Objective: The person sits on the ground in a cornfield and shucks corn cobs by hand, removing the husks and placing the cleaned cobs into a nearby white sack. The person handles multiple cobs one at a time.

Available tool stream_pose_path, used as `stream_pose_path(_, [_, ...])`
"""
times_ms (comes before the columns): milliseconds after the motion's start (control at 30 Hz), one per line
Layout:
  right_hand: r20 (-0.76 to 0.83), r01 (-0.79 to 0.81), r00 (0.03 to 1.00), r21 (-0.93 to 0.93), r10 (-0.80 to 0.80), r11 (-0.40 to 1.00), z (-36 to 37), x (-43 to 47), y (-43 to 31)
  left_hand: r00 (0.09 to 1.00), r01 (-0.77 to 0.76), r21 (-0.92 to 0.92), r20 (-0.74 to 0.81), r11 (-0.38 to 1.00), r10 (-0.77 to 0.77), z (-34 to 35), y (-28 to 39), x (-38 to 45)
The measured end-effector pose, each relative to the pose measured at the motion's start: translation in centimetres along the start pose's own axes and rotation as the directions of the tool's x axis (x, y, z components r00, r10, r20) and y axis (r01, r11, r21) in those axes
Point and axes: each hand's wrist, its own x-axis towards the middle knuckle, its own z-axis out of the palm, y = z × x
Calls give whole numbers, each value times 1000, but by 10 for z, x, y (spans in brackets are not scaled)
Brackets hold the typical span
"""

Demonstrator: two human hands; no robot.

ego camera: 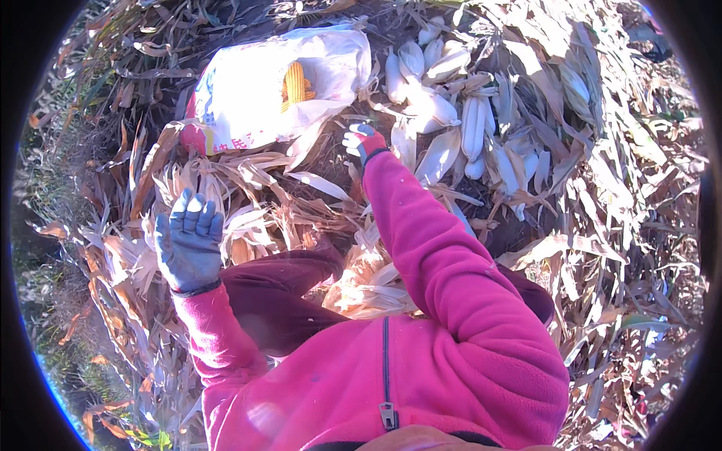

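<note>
My left hand (192, 242), in a grey coated work glove, is held palm up with its fingers extended and nothing in it, over dry husks at the left. My right hand (364, 141), gloved too, reaches forward between a white woven sack (242, 84) and a heap of corn ears in husks (474, 127). Its fingers are partly spread, and no object shows in them. Yellow husked corn cobs (295, 84) lie at the mouth of the sack, close to the right hand.
Loose dry corn husks (254, 225) lie in front of and between my bent legs (276, 299). Dry corn stalks and leaves (637, 253) cover the ground at the right. Green weeds (56, 186) grow along the left edge.
</note>
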Motion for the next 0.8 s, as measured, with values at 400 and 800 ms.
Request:
stream_pose_path(400, [-341,-585,535,-809,-773,-49,-268,-74,-127,997,76,98,-19,992,-74,38,-27,15])
stream_pose_path(800, [-405,-452,826,-891,-391,-31,-365,-89,-192,990,139,150,-37,979,-135,53,-41,30])
